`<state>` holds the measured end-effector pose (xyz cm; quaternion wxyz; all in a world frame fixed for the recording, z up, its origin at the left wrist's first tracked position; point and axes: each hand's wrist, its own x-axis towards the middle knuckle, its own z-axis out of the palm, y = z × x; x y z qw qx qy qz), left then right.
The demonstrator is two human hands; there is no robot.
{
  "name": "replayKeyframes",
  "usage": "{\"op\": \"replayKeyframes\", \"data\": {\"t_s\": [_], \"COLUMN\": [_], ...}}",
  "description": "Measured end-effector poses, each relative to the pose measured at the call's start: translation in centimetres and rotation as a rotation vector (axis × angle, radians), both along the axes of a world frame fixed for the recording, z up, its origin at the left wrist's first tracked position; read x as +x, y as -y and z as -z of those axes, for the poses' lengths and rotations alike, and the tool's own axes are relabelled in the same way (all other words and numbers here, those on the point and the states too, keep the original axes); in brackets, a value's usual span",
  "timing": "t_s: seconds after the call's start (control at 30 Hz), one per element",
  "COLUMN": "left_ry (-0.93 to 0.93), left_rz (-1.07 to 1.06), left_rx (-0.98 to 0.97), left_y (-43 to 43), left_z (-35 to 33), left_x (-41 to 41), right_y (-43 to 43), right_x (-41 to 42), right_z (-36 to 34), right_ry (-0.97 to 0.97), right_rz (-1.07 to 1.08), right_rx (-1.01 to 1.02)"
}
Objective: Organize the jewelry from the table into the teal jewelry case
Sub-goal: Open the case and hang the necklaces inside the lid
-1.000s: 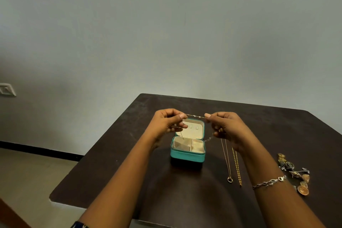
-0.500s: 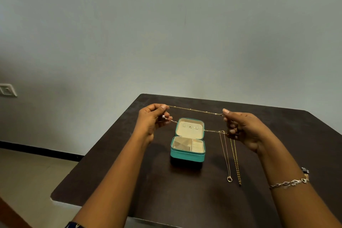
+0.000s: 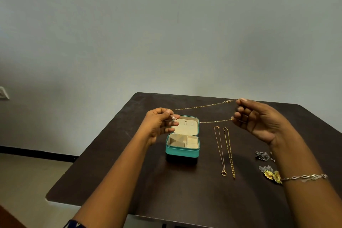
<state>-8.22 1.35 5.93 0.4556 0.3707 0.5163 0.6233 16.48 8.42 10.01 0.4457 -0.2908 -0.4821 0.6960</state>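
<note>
A thin gold beaded necklace (image 3: 203, 106) is stretched in the air between my hands, above the teal jewelry case (image 3: 182, 151). My left hand (image 3: 159, 126) pinches one end with its small pendant, just left of the case's raised lid. My right hand (image 3: 257, 120) pinches the clasp end up high, and the lower strand runs back to its fingers. The case stands open on the dark table (image 3: 129, 181), its cream compartments holding nothing that I can see.
Two more chains, one with a ring pendant (image 3: 221, 150) and one gold (image 3: 229, 152), lie straight on the table right of the case. Several dark and gold earrings or brooches (image 3: 269, 173) lie further right, partly behind my right forearm, which wears a silver bracelet (image 3: 305, 177).
My hands have drawn apart, stretching the necklace wide. The right hand moved far right and up; the left stayed near the lid.
</note>
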Motion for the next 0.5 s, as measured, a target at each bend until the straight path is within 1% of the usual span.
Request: {"op": "replayKeyframes", "data": {"t_s": [0.1, 0.2, 0.33, 0.5], "left_ry": [0.035, 0.116, 0.189, 0.176], "left_rz": [0.03, 0.056, 0.045, 0.029], "left_rx": [-0.018, -0.02, -0.028, -0.056], "left_y": [-0.1, 0.0, 0.2, 0.2], "left_z": [0.0, 0.1, 0.2, 0.8], "left_x": [0.6, 0.8, 1.0, 1.5], "right_y": [0.1, 0.1, -0.2, -0.5], "right_x": [0.4, 0.8, 1.4, 2.4], "right_z": [0.0, 0.2, 0.6, 0.7], "right_ry": [-0.011, -0.026, -0.019, -0.063], "right_rz": [0.0, 0.011, -0.006, -0.025], "right_rx": [0.005, 0.003, -0.009, -0.033]}}
